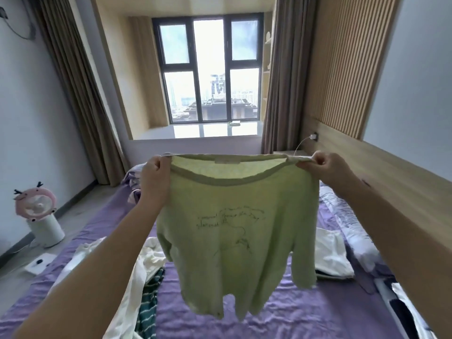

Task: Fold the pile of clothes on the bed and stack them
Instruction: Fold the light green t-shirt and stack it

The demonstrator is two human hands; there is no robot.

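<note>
A pale green shirt [234, 231] hangs in the air above the bed [281, 311], spread wide and facing away, its faint print showing through the cloth in reverse. It is held by the two shoulders, likely so its own weight pulls it straight and the seams line up before it goes down flat for folding. The left hand [155, 176] grips the left shoulder with its fingers curled round the cloth; the right hand [329, 170] pinches the right shoulder between thumb and fingers. The collar stretches taut between them, and the sleeves and hem dangle free, clear of the purple sheet.

Below and to the left, the pile [137, 277] lies unfolded on the bed: white garments with a dark green patterned piece among them. To the right a white folded item [330, 253] rests on the sheet, perhaps the start of a stack, which would put the task in its early part. Bedding [347, 211] lies bunched along the right edge near the headboard.

Further out, a pink fan [36, 204] stands on the floor at the left. A window [208, 69] with brown curtains fills the far wall.
</note>
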